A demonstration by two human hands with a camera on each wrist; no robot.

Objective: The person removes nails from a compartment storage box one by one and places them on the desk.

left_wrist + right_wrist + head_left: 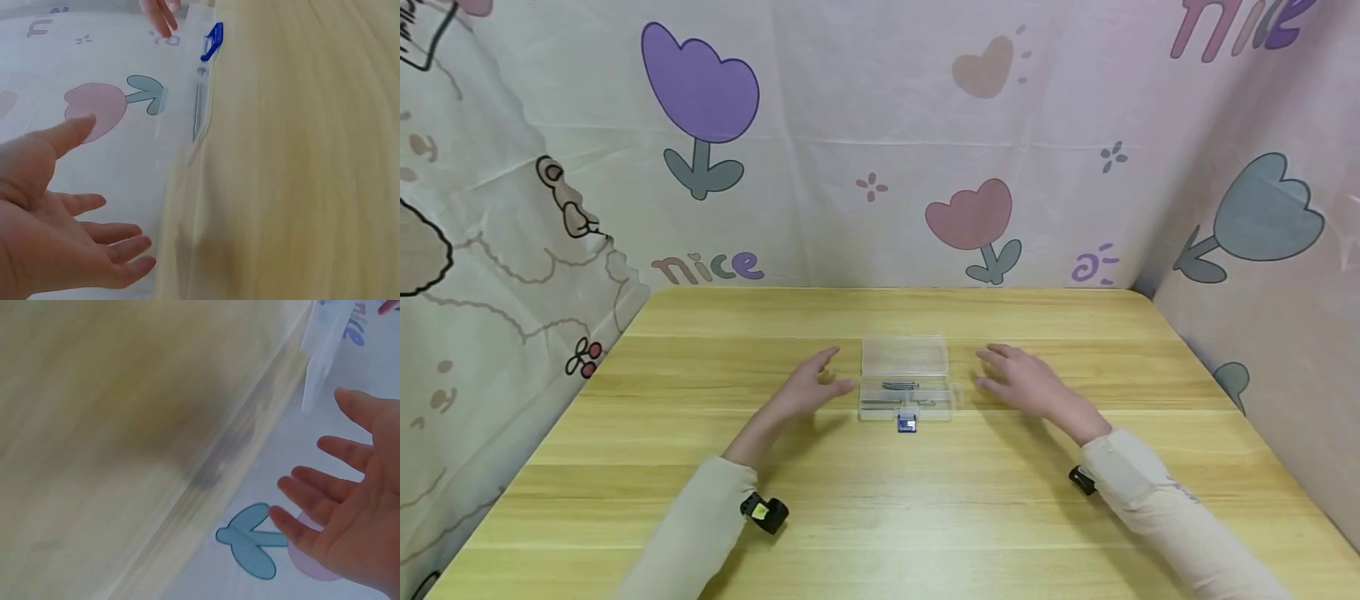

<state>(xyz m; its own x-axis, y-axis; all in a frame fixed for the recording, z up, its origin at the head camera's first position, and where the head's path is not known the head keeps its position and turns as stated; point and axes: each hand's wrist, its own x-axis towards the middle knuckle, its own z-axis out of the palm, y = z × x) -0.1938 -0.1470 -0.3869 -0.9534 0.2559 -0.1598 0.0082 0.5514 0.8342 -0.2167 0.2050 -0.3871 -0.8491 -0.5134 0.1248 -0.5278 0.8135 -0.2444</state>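
Note:
A clear plastic compartment box (868,413) lies on the table with its lid (905,356) laid back behind it. Several thin metal pieces (900,386), like screws or nails, sit in its compartments. At the front edge of the box is a blue latch (907,423), also seen as a blue clasp (214,41) in the left wrist view. My left hand (808,386) is held out just left of the box, fingers spread and holding nothing. On the other side, my right hand (1018,381) reaches toward the box with relaxed fingers, apart from it and without anything in its grasp.
The box stands around the middle of a wood-grain table (910,508). Behind the table's far edge hangs a printed cloth (835,108), with more cloth along both sides. Small black cameras (765,512) sit at the wrists over light sleeves (692,525).

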